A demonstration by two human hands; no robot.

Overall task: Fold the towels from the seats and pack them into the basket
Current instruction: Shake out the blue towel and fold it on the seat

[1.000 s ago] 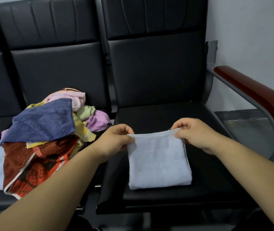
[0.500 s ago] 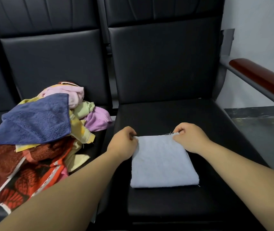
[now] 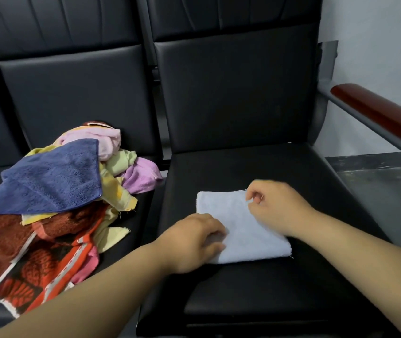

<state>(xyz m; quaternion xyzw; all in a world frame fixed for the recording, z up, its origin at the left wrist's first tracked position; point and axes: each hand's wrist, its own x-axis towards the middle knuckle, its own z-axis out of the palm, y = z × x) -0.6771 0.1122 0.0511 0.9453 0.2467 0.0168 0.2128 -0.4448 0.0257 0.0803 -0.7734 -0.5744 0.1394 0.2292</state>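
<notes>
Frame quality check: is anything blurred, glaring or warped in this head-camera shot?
Head view: the left hand and right hand are motion-smeared, so neither grip on the light blue towel can be read; the towel pile is sharp; lighting is dim and even, with only soft sheen on the black seat; wide-angle warp bends the wooden armrest.

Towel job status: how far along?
Done: one light blue towel lies folded on the right seat. No basket in view, so nothing shows as packed. In hand: left hand rests on its near-left corner, right hand at its far-right corner; grips too blurred to call. Left: the mixed pile of unfolded towels on the left seat.
</notes>
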